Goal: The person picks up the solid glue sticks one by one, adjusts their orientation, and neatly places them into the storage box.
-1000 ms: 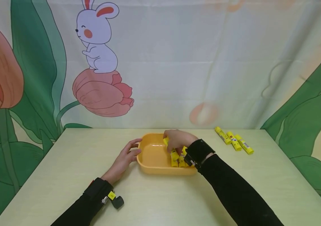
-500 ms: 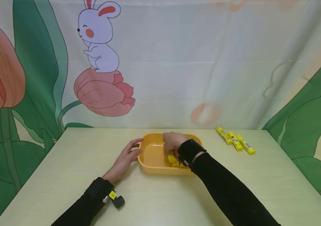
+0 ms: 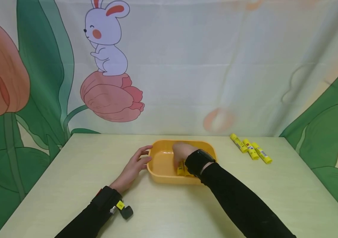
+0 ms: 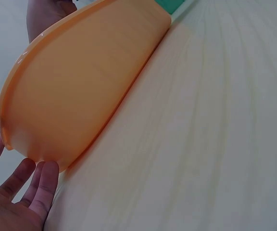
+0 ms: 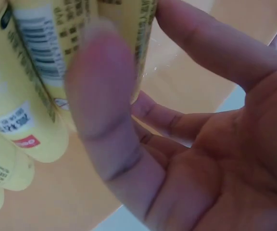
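A yellow-orange plastic tray (image 3: 169, 179) stands on the table, several yellow glue sticks (image 3: 181, 169) side by side in its right part. My right hand (image 3: 182, 151) is down inside it, over the sticks. In the right wrist view, thumb (image 5: 105, 86) and index finger hold the endmost glue stick (image 5: 121, 14) from either side; more sticks lie along the row. My left hand (image 3: 133, 165) touches the tray's left end with extended fingers. Its fingertips (image 4: 47, 173) rest against the outer wall in the left wrist view. My right wrist hides part of the row.
Outside the tray, three more glue sticks lie slanted at the table's back right: a left one (image 3: 238, 143), a middle one (image 3: 250, 149) and a right one (image 3: 262, 153). A printed curtain (image 3: 172, 66) hangs behind the table (image 3: 163, 211).
My right hand has brought a glue stick down into the tray; the tilted stick now lies in line with the others. My left hand stays at the tray's end.
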The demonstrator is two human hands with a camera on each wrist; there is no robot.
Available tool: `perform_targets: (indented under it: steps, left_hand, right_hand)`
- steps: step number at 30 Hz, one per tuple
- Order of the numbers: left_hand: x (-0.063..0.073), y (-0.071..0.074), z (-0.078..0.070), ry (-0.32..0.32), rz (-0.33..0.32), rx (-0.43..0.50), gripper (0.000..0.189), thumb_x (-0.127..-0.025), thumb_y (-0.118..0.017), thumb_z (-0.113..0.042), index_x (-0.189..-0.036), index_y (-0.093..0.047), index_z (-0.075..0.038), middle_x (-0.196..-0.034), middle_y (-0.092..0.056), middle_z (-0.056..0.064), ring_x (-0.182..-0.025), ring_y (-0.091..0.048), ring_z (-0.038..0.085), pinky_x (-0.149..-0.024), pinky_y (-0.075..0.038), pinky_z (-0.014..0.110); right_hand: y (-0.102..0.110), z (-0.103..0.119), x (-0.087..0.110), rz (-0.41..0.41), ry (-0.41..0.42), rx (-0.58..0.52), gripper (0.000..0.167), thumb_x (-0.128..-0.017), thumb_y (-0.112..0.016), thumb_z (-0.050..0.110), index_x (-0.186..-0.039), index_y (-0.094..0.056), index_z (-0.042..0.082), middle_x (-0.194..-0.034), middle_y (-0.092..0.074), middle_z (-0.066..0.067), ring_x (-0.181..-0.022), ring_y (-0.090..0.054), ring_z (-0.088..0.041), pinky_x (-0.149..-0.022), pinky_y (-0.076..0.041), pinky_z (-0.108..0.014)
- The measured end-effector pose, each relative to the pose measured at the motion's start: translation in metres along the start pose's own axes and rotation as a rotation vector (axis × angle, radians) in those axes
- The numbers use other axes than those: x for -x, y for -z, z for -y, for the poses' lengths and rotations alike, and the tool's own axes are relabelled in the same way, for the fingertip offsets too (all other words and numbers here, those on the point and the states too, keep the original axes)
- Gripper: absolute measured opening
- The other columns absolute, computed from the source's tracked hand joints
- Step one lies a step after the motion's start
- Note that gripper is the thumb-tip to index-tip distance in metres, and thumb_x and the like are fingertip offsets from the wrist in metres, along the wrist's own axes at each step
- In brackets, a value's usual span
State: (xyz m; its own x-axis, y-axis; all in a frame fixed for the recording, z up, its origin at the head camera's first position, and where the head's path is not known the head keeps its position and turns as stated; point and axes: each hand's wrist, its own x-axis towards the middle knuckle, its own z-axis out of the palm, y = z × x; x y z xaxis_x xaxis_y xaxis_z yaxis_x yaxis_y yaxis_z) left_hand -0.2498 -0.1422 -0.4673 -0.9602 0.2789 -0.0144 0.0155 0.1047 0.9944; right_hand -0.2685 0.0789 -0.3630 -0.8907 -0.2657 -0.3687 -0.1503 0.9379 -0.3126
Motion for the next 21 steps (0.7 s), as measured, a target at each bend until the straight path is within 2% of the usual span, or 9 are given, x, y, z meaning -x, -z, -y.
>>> perform_targets:
  steps: [2, 7, 21]
  left_hand:
    - [-0.0001, 0.0001, -0.0006, 0.0, -0.001, -0.002, 0.049, -0.108, -0.056, -0.031, -0.155, -0.044, -0.023, -0.152, -0.036, 0.011, -0.133, -0.045, 0.031, -0.103, -0.048, 0.037]
    - [-0.0003, 0.0002, -0.0007, 0.001, -0.005, -0.006, 0.05, -0.107, -0.056, -0.033, -0.155, -0.043, -0.024, -0.153, -0.035, 0.011, -0.133, -0.046, 0.031, -0.103, -0.049, 0.036]
    - [-0.0013, 0.0, 0.0007, 0.002, -0.002, -0.009, 0.049, -0.108, -0.056, -0.031, -0.155, -0.044, -0.024, -0.152, -0.036, 0.012, -0.132, -0.047, 0.031, -0.102, -0.049, 0.037]
  right_hand:
    - [0.0002, 0.0002, 0.0009, -0.014, 0.016, 0.058, 0.025, -0.078, -0.089, 0.006, -0.087, -0.066, 0.004, -0.082, -0.057, -0.006, -0.076, -0.054, -0.022, -0.072, -0.049, -0.032]
    - [-0.0004, 0.0001, 0.001, -0.012, 0.009, 0.093, 0.024, -0.08, -0.089, 0.009, -0.088, -0.067, 0.005, -0.081, -0.057, -0.005, -0.075, -0.054, -0.021, -0.071, -0.049, -0.032]
    - [0.0007, 0.0001, 0.0047, 0.003, -0.039, 0.053, 0.032, -0.08, -0.091, 0.016, -0.099, -0.068, 0.004, -0.09, -0.063, -0.008, -0.083, -0.059, -0.024, -0.08, -0.053, -0.036]
